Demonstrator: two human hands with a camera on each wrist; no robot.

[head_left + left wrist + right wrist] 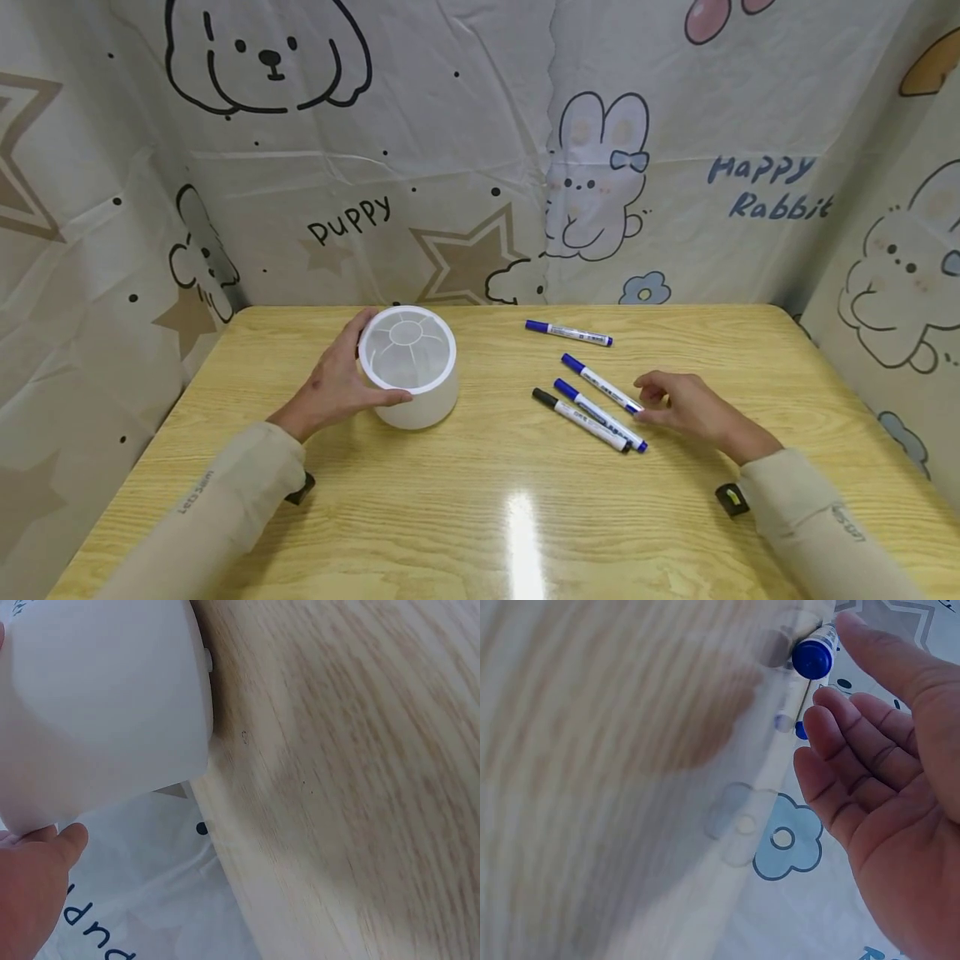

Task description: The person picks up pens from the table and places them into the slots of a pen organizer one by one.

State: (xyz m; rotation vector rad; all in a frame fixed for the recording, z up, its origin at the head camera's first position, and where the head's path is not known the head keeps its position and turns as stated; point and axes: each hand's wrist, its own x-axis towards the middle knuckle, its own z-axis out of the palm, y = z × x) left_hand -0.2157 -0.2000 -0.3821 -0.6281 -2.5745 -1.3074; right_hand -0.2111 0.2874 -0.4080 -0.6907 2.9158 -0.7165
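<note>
A: ok, headcount on this table (420, 525)?

B: One white round holder (431, 407). Four pens: the back blue marker (568, 333), the middle blue marker (602, 385), the front blue marker (600, 415) and the black marker (581, 421). So three blue caps, one black. Two hands, and a little black box near each cuff, so two of those.

A: what's the holder look like?

B: Plain smooth white wall, thick white rim. Looking in the top, there's a small ring in the middle with thin dividers fanning out to the sides. Left wrist view shows a tiny white nub (208, 660) at the base. It's left of the pens; can't tell if it's sitting totally flat.

A: and the hands?

B: Left hand (330, 385) has it gripped, thumb along the front rim, fingers round the far side. Right hand (692, 410) is loosely bent with a gap between thumb and fingers, right at the near end of the middle blue marker. The front blue and black ones lie snug side by side, closer to the person. Print's too small to read, sorry.
</note>
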